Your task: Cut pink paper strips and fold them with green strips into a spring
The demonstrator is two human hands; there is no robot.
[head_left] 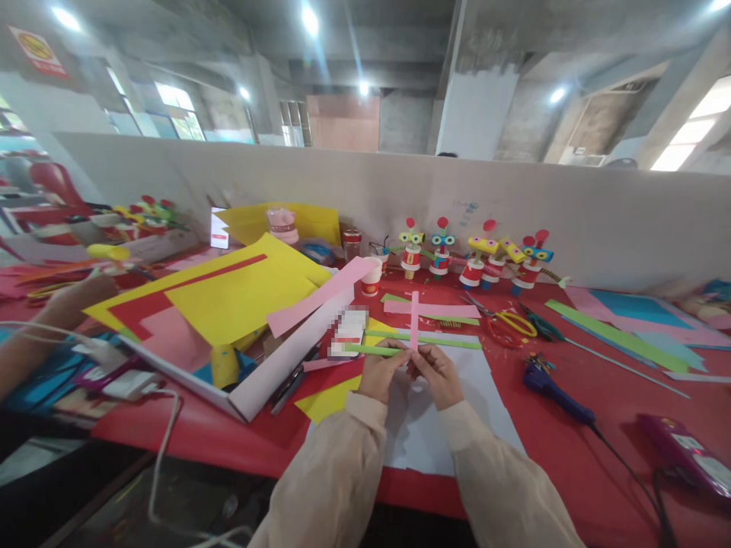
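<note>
My left hand and my right hand meet over a white sheet, fingertips pinched together. Between them is the lower end of a narrow pink paper strip, which points away from me. A green paper strip runs leftward from the same fingers, so the two strips form a corner. My fingers hide how they join. Just beyond lie another green strip and a wider pink strip. A phone rests left of my hands.
Scissors, pliers and a glue gun lie to the right. Several paper-cup figures stand along the back partition. A shallow box with yellow sheets fills the left. Another person's arm reaches in at far left.
</note>
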